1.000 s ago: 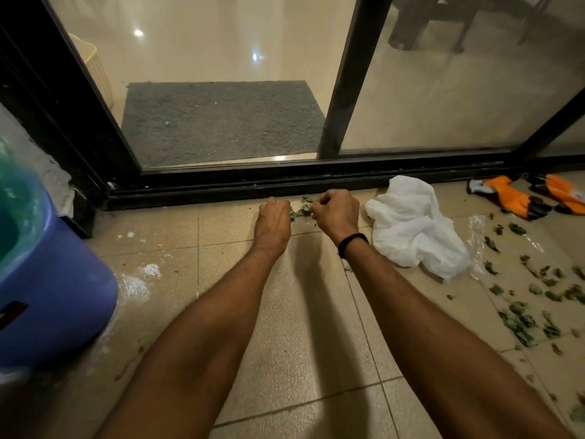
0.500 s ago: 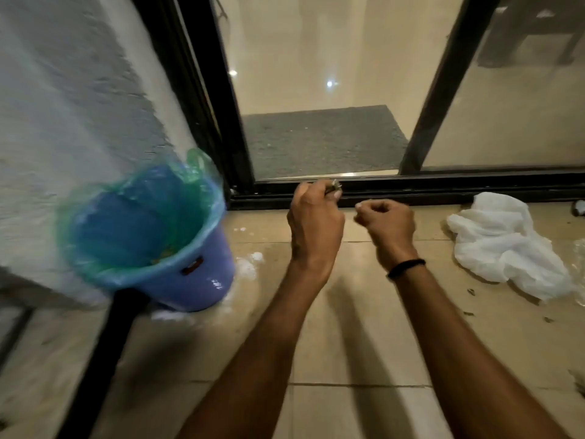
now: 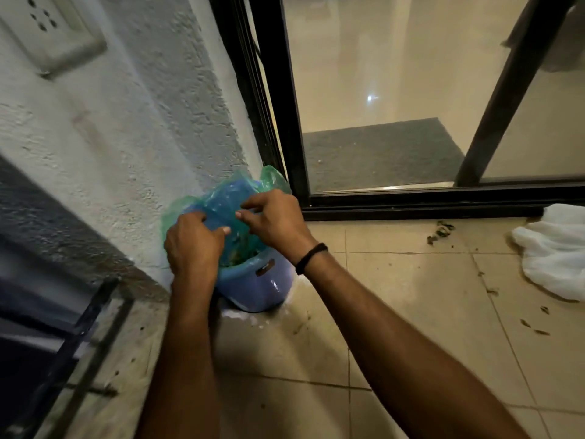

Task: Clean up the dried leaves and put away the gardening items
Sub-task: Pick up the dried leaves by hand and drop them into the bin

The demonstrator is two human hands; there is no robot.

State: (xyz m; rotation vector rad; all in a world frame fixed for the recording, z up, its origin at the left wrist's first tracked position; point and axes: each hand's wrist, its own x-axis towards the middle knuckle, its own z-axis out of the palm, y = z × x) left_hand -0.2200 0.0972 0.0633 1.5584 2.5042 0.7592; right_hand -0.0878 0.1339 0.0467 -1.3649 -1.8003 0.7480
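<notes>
A blue bucket (image 3: 256,286) lined with a green plastic bag (image 3: 272,179) stands in the corner between the wall and the sliding door. My left hand (image 3: 193,242) and my right hand (image 3: 275,221) hover over its mouth, side by side, fingers loosely spread and thumbs out, with nothing visibly held. Some leaf bits (image 3: 239,253) show inside the bag below the hands. A small clump of dried leaves (image 3: 440,231) lies on the tiles by the door track, and smaller bits (image 3: 535,327) are scattered to the right.
A crumpled white cloth (image 3: 557,255) lies on the floor at the right edge. The black door frame (image 3: 411,204) runs along the back, with a grey mat (image 3: 380,153) behind the glass. A rough white wall with a socket (image 3: 53,30) and a dark railing (image 3: 79,343) close off the left.
Both hands have moved left from the door track, where they gathered leaves, to above the bucket. Their fingers have loosened from closed fists. The view has swung left.
</notes>
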